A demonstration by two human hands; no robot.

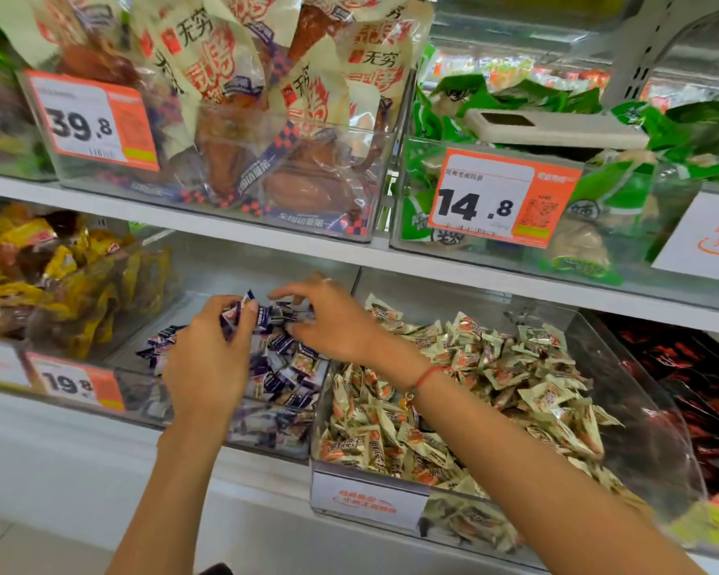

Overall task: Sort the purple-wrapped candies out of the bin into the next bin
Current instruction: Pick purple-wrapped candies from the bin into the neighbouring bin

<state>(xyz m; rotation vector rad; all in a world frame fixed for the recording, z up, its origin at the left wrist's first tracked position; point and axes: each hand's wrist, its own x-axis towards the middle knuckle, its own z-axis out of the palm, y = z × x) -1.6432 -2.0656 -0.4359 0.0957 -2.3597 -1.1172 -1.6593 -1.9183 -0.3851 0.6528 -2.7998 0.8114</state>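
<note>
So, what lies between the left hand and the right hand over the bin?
In the head view, a cluster of purple-wrapped candies fills the gap. The left hand pinches some, and the right hand touches them from the other side.

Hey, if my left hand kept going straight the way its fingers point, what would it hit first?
The left hand already pinches a purple candy and points up and away into the bin. Next in line would probably be the right hand close beside it, or else the bin's back wall; depth is unclear.
</note>
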